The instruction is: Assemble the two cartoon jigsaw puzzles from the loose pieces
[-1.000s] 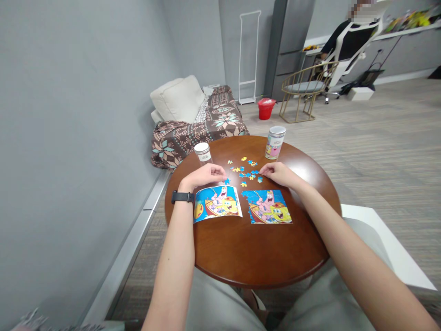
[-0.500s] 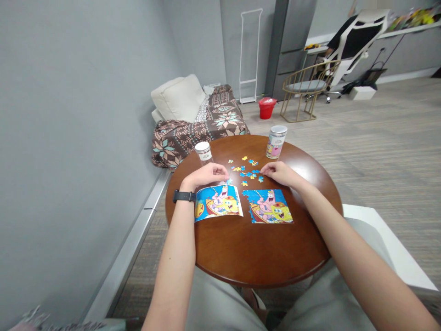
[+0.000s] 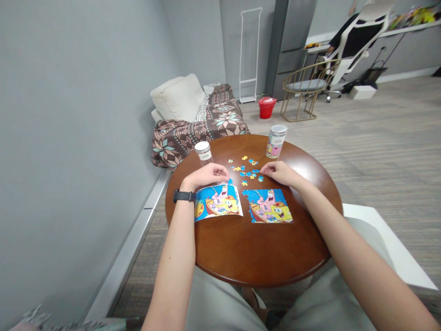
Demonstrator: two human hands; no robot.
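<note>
My left hand (image 3: 214, 174) is pinched on a small blue puzzle piece (image 3: 230, 182) just above the top edge of a curled picture sheet (image 3: 220, 201). Beside that sheet, to the right, lies a partly joined puzzle (image 3: 270, 206) showing the same cartoon, its left edge uneven. Several loose blue and yellow pieces (image 3: 243, 174) are scattered between my hands. My right hand (image 3: 275, 171) rests at their right side, fingers together and bent down; its fingertips touch a piece at the edge of the group, and whether they grip it is unclear.
On the round brown table (image 3: 255, 248) stand a clear jar with a white lid (image 3: 203, 151) at the back left and a printed can (image 3: 276, 142) at the back right. Beyond are a covered sofa (image 3: 206, 124), a red bin (image 3: 267, 107) and a gold-framed chair (image 3: 306, 87).
The piece at my left fingertips has turned slightly and now shows a plainer blue face. My right hand has stayed almost in place.
</note>
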